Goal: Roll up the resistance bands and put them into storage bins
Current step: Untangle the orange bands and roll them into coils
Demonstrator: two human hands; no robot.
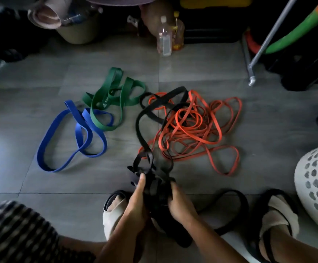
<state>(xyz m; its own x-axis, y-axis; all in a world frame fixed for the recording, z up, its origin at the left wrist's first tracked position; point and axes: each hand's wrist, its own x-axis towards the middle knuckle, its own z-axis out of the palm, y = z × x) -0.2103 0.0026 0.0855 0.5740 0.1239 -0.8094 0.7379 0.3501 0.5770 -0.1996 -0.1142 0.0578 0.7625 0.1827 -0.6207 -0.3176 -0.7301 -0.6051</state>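
Above the grey tile floor [201, 73], left hand [138, 198] and right hand [179, 200] clutch the black band [141, 118].

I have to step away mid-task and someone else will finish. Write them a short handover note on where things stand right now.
Left hand and right hand: both have a grip on the black band, bunched between them; its far end trails out over the orange bands.
On the floor, unrolled: blue band at the left, green band overlapping its top, orange bands in a tangled pile at the right.
White perforated basket stands at the right edge; its inside is out of view.
Done: no rolled band is visible.
Left: finish rolling black, then orange, green, blue, and bin them all.
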